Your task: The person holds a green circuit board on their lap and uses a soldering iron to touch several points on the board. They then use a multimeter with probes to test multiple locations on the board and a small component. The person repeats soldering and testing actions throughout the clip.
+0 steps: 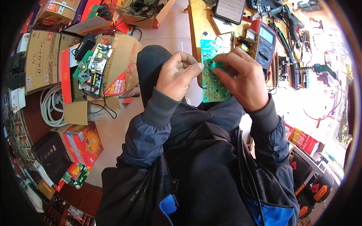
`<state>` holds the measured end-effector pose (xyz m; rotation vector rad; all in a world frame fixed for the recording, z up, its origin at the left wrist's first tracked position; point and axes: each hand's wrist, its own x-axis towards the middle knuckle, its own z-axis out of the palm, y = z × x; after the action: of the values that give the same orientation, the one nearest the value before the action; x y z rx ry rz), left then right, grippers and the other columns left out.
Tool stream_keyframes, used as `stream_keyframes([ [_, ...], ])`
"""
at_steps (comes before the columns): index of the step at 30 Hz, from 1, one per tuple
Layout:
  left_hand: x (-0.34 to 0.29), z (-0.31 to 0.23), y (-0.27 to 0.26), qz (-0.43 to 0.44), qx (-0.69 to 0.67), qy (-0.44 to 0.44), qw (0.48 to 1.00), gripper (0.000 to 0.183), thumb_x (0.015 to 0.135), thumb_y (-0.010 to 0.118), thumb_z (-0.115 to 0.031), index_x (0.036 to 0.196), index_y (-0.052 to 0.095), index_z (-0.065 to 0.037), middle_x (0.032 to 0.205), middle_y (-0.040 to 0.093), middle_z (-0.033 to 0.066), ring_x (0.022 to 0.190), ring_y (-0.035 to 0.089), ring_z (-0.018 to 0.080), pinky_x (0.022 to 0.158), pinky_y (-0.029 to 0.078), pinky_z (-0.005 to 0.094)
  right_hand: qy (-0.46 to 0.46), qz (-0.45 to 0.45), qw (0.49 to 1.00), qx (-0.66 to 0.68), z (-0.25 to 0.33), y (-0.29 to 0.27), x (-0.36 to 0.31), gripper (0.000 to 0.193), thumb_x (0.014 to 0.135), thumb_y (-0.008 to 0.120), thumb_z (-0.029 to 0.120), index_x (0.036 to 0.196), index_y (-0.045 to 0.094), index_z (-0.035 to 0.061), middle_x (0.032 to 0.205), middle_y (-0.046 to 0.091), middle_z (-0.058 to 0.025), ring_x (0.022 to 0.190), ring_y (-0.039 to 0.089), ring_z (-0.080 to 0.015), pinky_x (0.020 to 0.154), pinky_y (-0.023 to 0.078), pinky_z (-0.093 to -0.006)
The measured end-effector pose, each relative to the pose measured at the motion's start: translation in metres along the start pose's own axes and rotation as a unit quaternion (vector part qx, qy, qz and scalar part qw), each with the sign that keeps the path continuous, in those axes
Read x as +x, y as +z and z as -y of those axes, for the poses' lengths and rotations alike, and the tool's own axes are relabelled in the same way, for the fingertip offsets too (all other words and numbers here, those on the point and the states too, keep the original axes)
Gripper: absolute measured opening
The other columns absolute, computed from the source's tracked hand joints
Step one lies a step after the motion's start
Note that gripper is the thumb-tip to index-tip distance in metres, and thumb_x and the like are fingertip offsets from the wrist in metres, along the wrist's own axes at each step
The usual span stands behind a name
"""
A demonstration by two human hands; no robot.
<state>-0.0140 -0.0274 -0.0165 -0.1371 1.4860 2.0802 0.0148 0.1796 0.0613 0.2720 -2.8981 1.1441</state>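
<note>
A long green circuit board (215, 90) extends from the wooden table's edge toward my lap, with small parts and solder points across its face. My left hand (179, 75) is at the board's left edge, thumb and forefinger tips pinched together; anything between them is too small to make out. Over the middle of the board, my right hand (244, 75) has its thumb and forefinger apart, with green board showing between them. Its fingertips are close to small dark parts on the board, and the hand covers part of the right edge.
On the wooden table (197, 28) lie a phone (230, 10), a red-and-grey multimeter (264, 41) and several tools and cables. To my left, an open carton (126, 56) bears more circuit boards (96, 67). Coiled white cable (51, 107) and boxes (81, 145) stand beyond.
</note>
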Motion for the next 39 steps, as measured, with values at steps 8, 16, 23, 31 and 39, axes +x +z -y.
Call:
stream_keyframes([
  [8,0.002,-0.003,0.006,0.006,-0.014,-0.01,1.0,0.023,0.1,0.077,-0.015,0.11,0.059,-0.004,0.079,0.059,0.0005,0.063,0.049,0.0042,0.049,0.034,0.022,0.101,-0.03,0.993,0.05,0.015,-0.015,-0.046,0.023,0.088,0.081,0.0,0.11,0.075,0.0027,0.088,0.06,-0.0088,0.069,0.062,-0.0189,0.065,0.051,-0.0319],
  [16,0.01,-0.006,0.014,0.0,0.011,-0.01,1.0,0.025,0.099,0.079,-0.017,0.108,0.058,-0.006,0.077,0.059,-0.0015,0.059,0.049,0.0043,0.048,0.034,0.0219,0.136,-0.053,0.984,0.098,0.008,-0.013,-0.087,0.025,0.088,0.079,-0.003,0.112,0.076,0.0007,0.086,0.061,-0.0057,0.069,0.059,-0.0142,0.064,0.049,-0.0283],
  [23,0.013,-0.004,0.022,-0.017,0.036,-0.008,0.999,0.026,0.099,0.08,-0.017,0.108,0.059,-0.006,0.078,0.062,-0.0014,0.057,0.049,0.0037,0.048,0.034,0.0221,0.149,-0.077,0.974,0.155,0.0,-0.015,-0.102,0.025,0.089,0.077,-0.005,0.114,0.074,-0.0012,0.087,0.059,-0.0007,0.069,0.053,-0.0063,0.063,0.043,-0.0236],
  [31,0.014,-0.008,0.022,-0.022,0.046,-0.032,0.998,0.029,0.1,0.079,-0.018,0.11,0.058,-0.002,0.08,0.062,0.0018,0.056,0.049,0.0042,0.045,0.034,0.0221,0.15,-0.079,0.967,0.187,-0.005,-0.019,-0.111,0.024,0.09,0.077,-0.003,0.114,0.075,-0.0004,0.089,0.062,-0.004,0.071,0.06,-0.0092,0.064,0.048,-0.0248],
  [39,0.011,-0.01,0.011,-0.02,-0.047,-0.045,0.998,0.023,0.104,0.074,-0.024,0.102,0.058,-0.008,0.08,0.059,0.0003,0.058,0.051,0.0056,0.046,0.035,0.0225,0.17,-0.117,0.959,0.196,-0.02,-0.018,-0.121,0.021,0.093,0.076,-0.002,0.114,0.073,-0.0032,0.088,0.066,-0.0049,0.071,0.062,-0.0089,0.065,0.048,-0.0253],
])
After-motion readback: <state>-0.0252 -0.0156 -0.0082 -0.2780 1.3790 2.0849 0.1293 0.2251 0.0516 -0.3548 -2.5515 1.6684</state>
